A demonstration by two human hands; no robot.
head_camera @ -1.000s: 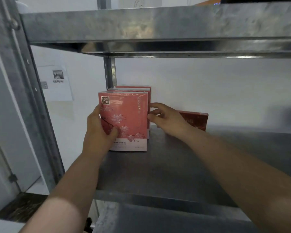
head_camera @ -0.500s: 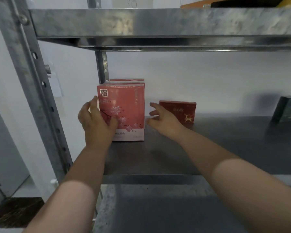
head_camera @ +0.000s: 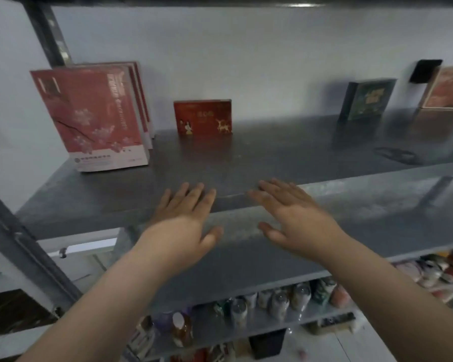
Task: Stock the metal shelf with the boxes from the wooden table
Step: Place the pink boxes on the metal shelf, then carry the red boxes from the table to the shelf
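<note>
Grey metal shelf (head_camera: 259, 163) fronts a pale wall, its flat deck crossing the whole view. Pink flower-printed cardboard boxes (head_camera: 94, 118) stand upright as a tight stack at the shelf's left end, near the dark corner post (head_camera: 49, 32). Right of that stack, and apart from it, a small dark-red box with a gold deer (head_camera: 203, 117) stands upright towards the shelf's back. Farther right, well apart, a dark green box (head_camera: 366, 100) stands upright, and a blurred reddish box (head_camera: 446, 88) sits at the shelf's right end. Left hand (head_camera: 183, 226) and right hand (head_camera: 296, 218) hover palm-down over the shelf's front edge, side by side, fingers spread and empty, holding nothing; whether they touch the metal cannot be told. Below the shelf, a lower tier carries a row of small bottles and jars (head_camera: 277, 301), too blurred to identify.
</note>
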